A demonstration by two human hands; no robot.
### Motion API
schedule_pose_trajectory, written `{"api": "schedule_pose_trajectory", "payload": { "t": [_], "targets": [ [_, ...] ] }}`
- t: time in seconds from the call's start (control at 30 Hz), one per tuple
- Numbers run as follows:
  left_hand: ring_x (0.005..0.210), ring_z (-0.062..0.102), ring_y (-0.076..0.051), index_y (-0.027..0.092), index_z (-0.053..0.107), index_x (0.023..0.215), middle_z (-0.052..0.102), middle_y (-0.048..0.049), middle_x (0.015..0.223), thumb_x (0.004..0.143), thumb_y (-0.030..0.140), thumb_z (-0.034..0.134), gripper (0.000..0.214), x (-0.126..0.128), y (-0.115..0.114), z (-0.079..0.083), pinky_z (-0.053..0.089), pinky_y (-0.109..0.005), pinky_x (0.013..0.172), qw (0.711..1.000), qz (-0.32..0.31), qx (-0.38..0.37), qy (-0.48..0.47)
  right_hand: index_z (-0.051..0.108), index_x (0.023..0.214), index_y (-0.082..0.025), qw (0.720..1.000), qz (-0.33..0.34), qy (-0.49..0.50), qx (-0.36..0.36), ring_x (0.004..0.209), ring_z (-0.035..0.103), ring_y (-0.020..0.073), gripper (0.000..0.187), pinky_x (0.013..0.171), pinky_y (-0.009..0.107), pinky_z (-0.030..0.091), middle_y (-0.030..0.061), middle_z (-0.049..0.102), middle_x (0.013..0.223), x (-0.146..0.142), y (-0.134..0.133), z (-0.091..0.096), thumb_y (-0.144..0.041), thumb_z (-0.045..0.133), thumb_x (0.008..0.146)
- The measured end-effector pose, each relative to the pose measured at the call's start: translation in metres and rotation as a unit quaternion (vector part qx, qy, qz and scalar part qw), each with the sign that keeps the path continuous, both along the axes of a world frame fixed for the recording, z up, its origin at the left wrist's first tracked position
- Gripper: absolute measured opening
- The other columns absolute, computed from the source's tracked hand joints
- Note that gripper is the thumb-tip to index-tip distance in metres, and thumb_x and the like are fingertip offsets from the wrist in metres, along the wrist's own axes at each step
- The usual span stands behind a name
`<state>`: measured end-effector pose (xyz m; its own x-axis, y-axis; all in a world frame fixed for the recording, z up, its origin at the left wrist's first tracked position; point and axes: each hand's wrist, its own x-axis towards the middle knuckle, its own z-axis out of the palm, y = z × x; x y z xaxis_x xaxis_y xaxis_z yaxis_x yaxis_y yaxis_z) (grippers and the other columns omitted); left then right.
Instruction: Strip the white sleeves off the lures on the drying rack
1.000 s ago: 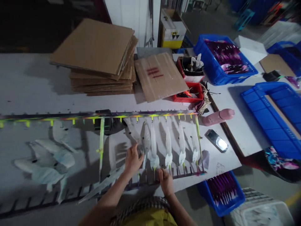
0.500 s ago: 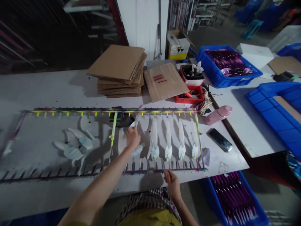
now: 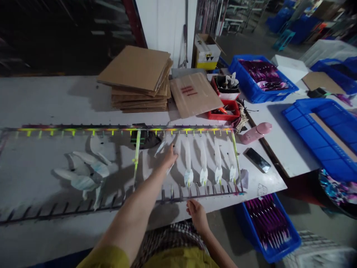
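Touching a white piece point(image 3: 179, 144), the left hand point(image 3: 169, 158) overlies the rack point(image 3: 137, 147).

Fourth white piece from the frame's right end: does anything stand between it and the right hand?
Yes: the frame's dark lower bar runs between the right hand and that white piece. Nothing else is clearly visible in between.

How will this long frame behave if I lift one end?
The frame may flex or twist, since its rails look long and slim. The slender white pieces set between them, with gaps separating them, could sway or knock together.
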<state>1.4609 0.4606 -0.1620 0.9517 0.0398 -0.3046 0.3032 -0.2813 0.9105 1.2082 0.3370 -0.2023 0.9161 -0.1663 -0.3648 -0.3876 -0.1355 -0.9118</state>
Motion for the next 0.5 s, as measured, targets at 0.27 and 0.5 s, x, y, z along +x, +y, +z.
{"api": "schedule_pose_trajectory", "payload": {
  "t": [0.27,0.5],
  "targets": [
    [0.074,0.065,-0.02,0.023,0.056,0.124,0.07,-0.0039,0.088,0.064,0.028,0.077,0.064,-0.078,0.112,0.023,0.052,-0.032,0.07,0.908,-0.012,-0.398,0.132,0.068,0.085,-0.018,0.947,0.164,0.085,-0.262,0.07,0.062,0.0154,0.02,0.06,0.022,0.035,0.0043,0.069,0.073,0.071,0.063,0.008,-0.023,0.049,0.09],
    [0.082,0.062,-0.017,0.025,0.061,0.111,0.065,0.0015,0.085,0.06,0.025,0.074,0.052,-0.085,0.084,0.028,0.048,-0.027,0.074,0.91,0.136,-0.39,-0.034,0.069,0.088,-0.019,0.895,0.217,0.086,-0.379,0.081,0.067,0.0168,0.019,0.061,0.023,0.034,0.0075,0.074,0.087,0.076,0.075,0.013,-0.028,0.053,0.093]
  ]
}}
